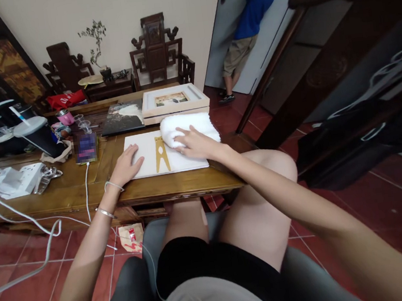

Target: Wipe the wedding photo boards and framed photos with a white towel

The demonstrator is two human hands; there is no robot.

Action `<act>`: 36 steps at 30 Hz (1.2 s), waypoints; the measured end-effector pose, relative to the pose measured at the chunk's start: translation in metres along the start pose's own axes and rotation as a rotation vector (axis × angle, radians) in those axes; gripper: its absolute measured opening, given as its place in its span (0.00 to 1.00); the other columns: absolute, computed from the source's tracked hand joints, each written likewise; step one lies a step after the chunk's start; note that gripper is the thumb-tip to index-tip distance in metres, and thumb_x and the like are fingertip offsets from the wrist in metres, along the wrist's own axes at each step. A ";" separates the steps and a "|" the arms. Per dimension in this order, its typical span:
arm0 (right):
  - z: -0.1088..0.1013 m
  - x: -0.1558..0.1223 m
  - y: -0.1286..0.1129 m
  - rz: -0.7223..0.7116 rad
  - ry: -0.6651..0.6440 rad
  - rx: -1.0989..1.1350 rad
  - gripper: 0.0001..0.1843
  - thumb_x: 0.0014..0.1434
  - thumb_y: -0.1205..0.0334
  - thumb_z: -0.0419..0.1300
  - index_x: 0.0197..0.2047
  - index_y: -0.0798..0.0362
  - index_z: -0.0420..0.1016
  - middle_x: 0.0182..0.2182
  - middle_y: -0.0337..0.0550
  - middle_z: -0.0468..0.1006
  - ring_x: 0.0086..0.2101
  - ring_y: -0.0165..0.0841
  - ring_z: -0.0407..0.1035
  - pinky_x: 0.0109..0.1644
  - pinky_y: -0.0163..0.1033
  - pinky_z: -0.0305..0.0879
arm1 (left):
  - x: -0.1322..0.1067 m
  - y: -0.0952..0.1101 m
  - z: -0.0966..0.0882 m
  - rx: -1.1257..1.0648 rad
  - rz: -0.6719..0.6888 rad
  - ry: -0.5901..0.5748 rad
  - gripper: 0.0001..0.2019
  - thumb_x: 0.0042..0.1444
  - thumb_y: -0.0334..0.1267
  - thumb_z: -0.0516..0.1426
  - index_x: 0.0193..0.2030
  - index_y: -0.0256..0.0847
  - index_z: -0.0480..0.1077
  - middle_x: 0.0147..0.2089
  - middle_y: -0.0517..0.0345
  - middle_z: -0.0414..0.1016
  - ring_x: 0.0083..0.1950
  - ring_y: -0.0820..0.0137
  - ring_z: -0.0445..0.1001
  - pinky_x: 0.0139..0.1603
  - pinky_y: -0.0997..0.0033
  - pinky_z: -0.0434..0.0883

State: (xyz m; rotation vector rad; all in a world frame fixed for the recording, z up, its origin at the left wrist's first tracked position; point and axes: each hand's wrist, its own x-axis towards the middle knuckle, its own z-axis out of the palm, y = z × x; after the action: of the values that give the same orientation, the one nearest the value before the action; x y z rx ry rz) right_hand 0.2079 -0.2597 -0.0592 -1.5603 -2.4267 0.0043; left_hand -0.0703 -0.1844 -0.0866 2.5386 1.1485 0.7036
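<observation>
A white picture frame lies face down (pixel 150 154) on the wooden table, with a tan stand on its back (pixel 161 154). My left hand (pixel 126 165) rests flat on the frame's left edge, fingers stretched out. My right hand (pixel 193 143) presses on a white folded towel (pixel 188 127) that lies over the frame's far right corner, its fingers spread on the cloth.
Behind lie a second white frame (pixel 174 101) and a dark photo print (pixel 123 117). To the left are a phone (pixel 86 148) on a cable, a white power strip (pixel 17 179), and cups (pixel 40 135). A person in a blue shirt (pixel 253 12) stands at the doorway.
</observation>
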 end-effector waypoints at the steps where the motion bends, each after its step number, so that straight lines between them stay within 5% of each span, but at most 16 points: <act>1: -0.002 -0.013 -0.008 -0.027 -0.002 0.003 0.17 0.68 0.61 0.48 0.51 0.60 0.74 0.60 0.64 0.71 0.68 0.54 0.51 0.65 0.67 0.47 | 0.000 -0.001 0.001 -0.003 0.003 0.002 0.27 0.60 0.48 0.53 0.63 0.36 0.67 0.68 0.44 0.67 0.72 0.57 0.60 0.73 0.51 0.56; 6: -0.018 -0.081 -0.050 -0.173 -0.004 0.070 0.12 0.63 0.67 0.50 0.39 0.54 0.75 0.66 0.59 0.65 0.69 0.51 0.49 0.66 0.68 0.49 | 0.002 -0.003 0.002 -0.016 -0.006 -0.015 0.26 0.61 0.47 0.52 0.62 0.36 0.68 0.68 0.44 0.66 0.73 0.56 0.59 0.73 0.51 0.55; 9: -0.026 -0.093 -0.057 -0.200 -0.025 0.113 0.10 0.62 0.68 0.51 0.37 0.53 0.74 0.65 0.58 0.66 0.68 0.51 0.50 0.67 0.65 0.50 | 0.002 -0.003 0.002 -0.019 -0.019 -0.023 0.26 0.61 0.46 0.53 0.62 0.32 0.68 0.69 0.40 0.65 0.73 0.56 0.58 0.74 0.53 0.54; 15: -0.014 -0.024 -0.032 0.049 0.018 0.118 0.15 0.68 0.60 0.47 0.48 0.55 0.73 0.52 0.57 0.78 0.58 0.53 0.66 0.63 0.63 0.54 | 0.002 -0.005 0.004 -0.007 0.006 -0.003 0.25 0.62 0.47 0.51 0.61 0.35 0.69 0.68 0.44 0.67 0.72 0.57 0.60 0.73 0.51 0.55; 19: 0.002 0.034 -0.019 0.204 0.053 0.090 0.19 0.68 0.59 0.45 0.52 0.57 0.71 0.49 0.61 0.77 0.56 0.58 0.64 0.58 0.71 0.54 | 0.002 -0.006 0.004 -0.010 0.010 0.011 0.24 0.63 0.47 0.49 0.60 0.36 0.70 0.67 0.46 0.68 0.71 0.58 0.61 0.73 0.52 0.56; 22: 0.008 0.046 -0.025 0.222 0.070 0.073 0.17 0.66 0.63 0.46 0.51 0.56 0.72 0.53 0.61 0.75 0.60 0.59 0.59 0.59 0.75 0.50 | 0.002 -0.005 0.004 -0.003 0.020 0.006 0.24 0.62 0.46 0.50 0.60 0.37 0.69 0.67 0.46 0.68 0.71 0.57 0.61 0.73 0.49 0.56; 31: -0.013 -0.054 -0.090 -0.240 -0.055 0.050 0.15 0.61 0.69 0.52 0.48 0.57 0.76 0.67 0.63 0.61 0.69 0.56 0.46 0.65 0.72 0.48 | 0.001 -0.003 0.004 0.002 0.018 -0.004 0.24 0.62 0.44 0.50 0.62 0.36 0.69 0.68 0.45 0.67 0.72 0.57 0.60 0.73 0.51 0.56; 36: -0.017 -0.054 -0.086 -0.322 -0.088 0.156 0.16 0.62 0.71 0.50 0.48 0.57 0.75 0.62 0.60 0.70 0.69 0.52 0.46 0.68 0.68 0.47 | 0.002 -0.003 0.004 -0.002 0.023 -0.012 0.24 0.62 0.43 0.50 0.61 0.35 0.69 0.68 0.44 0.66 0.72 0.56 0.60 0.74 0.51 0.56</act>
State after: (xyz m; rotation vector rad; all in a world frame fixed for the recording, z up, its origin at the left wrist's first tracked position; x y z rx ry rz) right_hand 0.1554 -0.3466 -0.0423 -1.1142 -2.6467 0.2007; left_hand -0.0692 -0.1807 -0.0904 2.5545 1.1162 0.6930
